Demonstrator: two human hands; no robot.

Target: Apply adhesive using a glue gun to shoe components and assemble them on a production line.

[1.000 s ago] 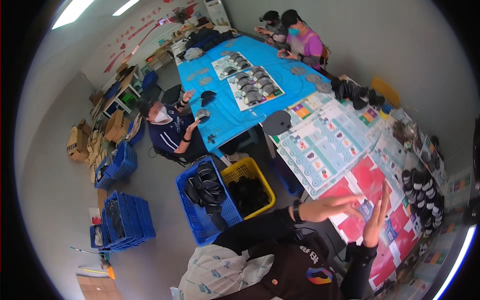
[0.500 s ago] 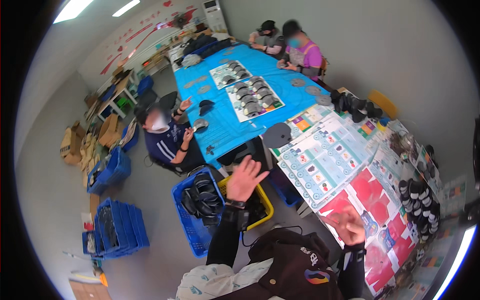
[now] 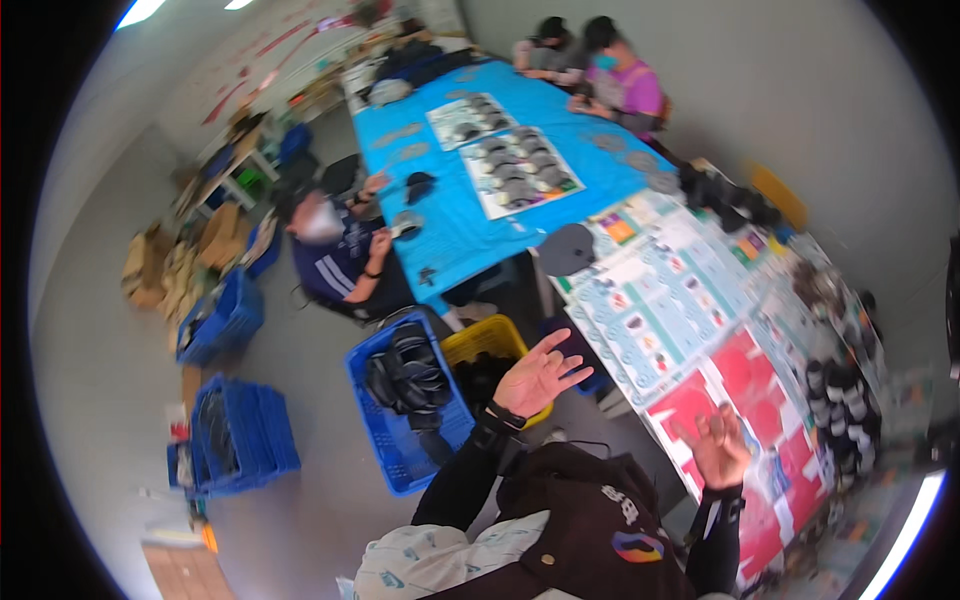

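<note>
At five and four o'clock, the bare left hand (image 3: 535, 382) and right hand (image 3: 721, 455) are being held loosely spread, empty; beyond the latter, red-and-white printed sheets (image 3: 746, 364), apparently light, flexible, best edge-gripped, are being displayed.

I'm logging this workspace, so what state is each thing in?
Left hand: fingers spread, nothing visibly held.
Right hand: fingers partly curled, nothing visibly held.
Yellow basket: open, holding dark pieces.
Front blue basket: open, partly filled with dark pieces.
Red-and-white sheets: laid flat.
Lower-left blue baskets: stacked.
Blue table cover: spread out.
Ceiling lights: on.
</note>
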